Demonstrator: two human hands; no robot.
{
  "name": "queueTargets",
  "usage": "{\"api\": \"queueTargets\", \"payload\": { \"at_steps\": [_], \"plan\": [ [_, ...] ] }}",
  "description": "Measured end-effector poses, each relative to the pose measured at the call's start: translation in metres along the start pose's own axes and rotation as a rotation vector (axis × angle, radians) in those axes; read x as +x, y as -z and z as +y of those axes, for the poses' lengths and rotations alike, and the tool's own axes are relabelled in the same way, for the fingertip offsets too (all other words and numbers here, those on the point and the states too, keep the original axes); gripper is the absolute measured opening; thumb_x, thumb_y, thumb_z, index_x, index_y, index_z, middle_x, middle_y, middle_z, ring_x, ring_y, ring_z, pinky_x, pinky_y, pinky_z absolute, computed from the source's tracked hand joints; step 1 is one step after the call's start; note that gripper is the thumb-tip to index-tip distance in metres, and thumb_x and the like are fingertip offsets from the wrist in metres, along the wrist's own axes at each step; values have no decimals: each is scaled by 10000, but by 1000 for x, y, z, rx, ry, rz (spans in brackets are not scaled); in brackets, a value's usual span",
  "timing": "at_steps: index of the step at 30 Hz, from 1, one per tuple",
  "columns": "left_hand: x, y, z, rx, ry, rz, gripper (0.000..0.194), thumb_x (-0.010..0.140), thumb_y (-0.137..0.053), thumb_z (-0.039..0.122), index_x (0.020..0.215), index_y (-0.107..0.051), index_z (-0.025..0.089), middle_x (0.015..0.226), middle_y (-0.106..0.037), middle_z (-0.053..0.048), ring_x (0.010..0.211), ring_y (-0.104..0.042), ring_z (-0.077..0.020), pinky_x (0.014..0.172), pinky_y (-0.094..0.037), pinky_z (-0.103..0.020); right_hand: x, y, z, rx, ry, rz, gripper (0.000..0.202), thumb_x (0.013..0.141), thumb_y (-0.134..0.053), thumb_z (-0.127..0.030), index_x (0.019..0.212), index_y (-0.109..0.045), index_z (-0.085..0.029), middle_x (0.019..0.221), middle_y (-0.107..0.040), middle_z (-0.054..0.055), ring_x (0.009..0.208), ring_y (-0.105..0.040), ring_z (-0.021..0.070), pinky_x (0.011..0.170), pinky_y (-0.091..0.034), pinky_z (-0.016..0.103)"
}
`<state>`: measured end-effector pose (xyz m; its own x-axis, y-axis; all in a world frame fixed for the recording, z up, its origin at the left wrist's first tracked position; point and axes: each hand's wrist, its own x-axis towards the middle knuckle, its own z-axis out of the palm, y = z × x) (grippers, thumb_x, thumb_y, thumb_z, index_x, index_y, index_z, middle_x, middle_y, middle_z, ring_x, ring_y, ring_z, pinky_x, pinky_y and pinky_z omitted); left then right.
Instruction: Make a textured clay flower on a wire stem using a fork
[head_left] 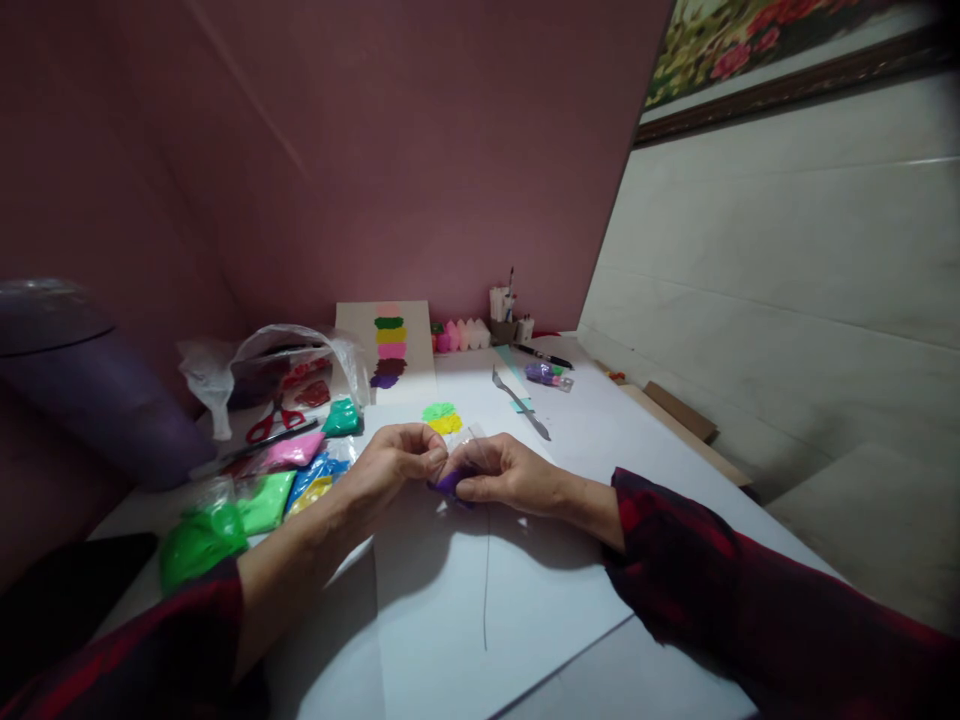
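Observation:
Over the white sheet [442, 620], my right hand [517, 472] is closed on a small clear packet of purple clay [448, 483]. The packet's clear plastic edge sticks up above the fingers. My left hand [397, 455] meets it from the left, thumb and forefinger pinched together at the packet's edge; what lies between those fingertips is too small to make out. Just beyond the hands, a patch of light green [439, 411] and one of yellow [445, 425] lie on the sheet. A thin dark line [486, 590] runs down the paper below the right hand.
On the left lie clay packets in green [262, 502], pink [296, 450] and other colours, red-handled scissors [275, 420] and a clear bag [300, 340]. A purple bottle [97, 400] stands far left. Behind are a colour-swatched board [352, 340], a fork-ended tool [525, 405] and a purple packet [541, 373].

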<state>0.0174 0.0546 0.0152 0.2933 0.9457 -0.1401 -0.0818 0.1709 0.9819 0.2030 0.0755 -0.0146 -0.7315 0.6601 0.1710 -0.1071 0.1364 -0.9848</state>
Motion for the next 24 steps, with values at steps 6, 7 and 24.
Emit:
{"api": "queueTargets", "payload": {
  "at_steps": [6, 7, 24],
  "plan": [
    [2, 1, 0, -33, 0, 29, 286, 513, -812, 274, 619, -582, 141, 581, -595, -4, 542, -503, -99, 554, -328, -218, 0, -1, 1, 29, -32, 110, 218, 717, -775, -255, 893, -745, -131, 730, -661, 2, 652, -564, 107, 664, -442, 255],
    [3, 1, -1, -33, -4, 28, 288, 511, -815, 277, 614, -582, 140, 575, -591, -5, 537, -498, -98, 549, -326, -218, 0, -1, 1, 25, -41, 94, 226, 716, -777, -258, 898, -746, -128, 733, -661, 2, 654, -563, 106, 665, -441, 253],
    [7, 6, -18, -45, -53, -13, 290, 581, -803, 318, 653, -578, 150, 559, -554, 14, 512, -468, -86, 524, -308, -218, 0, 0, 0, -63, -4, -56, 203, 759, -760, -272, 900, -680, -148, 790, -608, -12, 709, -532, 97, 656, -435, 221]
  ]
}}
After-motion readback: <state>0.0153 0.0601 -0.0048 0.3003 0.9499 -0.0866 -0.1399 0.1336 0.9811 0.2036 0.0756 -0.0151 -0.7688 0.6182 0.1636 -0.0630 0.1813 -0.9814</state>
